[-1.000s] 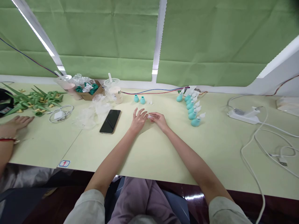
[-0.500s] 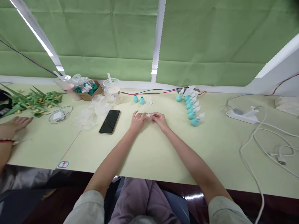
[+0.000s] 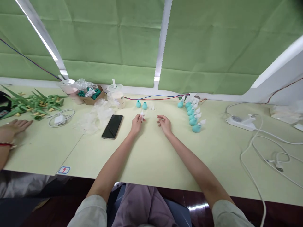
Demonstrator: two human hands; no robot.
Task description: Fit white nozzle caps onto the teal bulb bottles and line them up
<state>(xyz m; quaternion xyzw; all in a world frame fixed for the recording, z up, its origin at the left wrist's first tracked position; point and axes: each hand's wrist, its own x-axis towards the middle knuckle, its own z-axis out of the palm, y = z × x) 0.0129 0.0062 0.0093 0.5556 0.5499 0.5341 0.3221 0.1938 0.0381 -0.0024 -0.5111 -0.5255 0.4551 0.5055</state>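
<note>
Head view: the left hand [image 3: 136, 123] pinches a small white tip [image 3: 142, 113] upright above the desk [image 3: 151, 160]; the right hand [image 3: 165, 124] is open — holding nothing. The tip looks light, stiff and a bit slippery, best pinched low down. Behind, a box [image 3: 91, 101] has green bits [image 3: 96, 93] inside — the cup [image 3: 117, 101] beside it, a pale drink.

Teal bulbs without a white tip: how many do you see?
2. Side by side beyond the left hand: one bulb nearer the cup, the other bulb beside the white bits. Bulbs overlap in the row at right; one may be hidden there.
</note>
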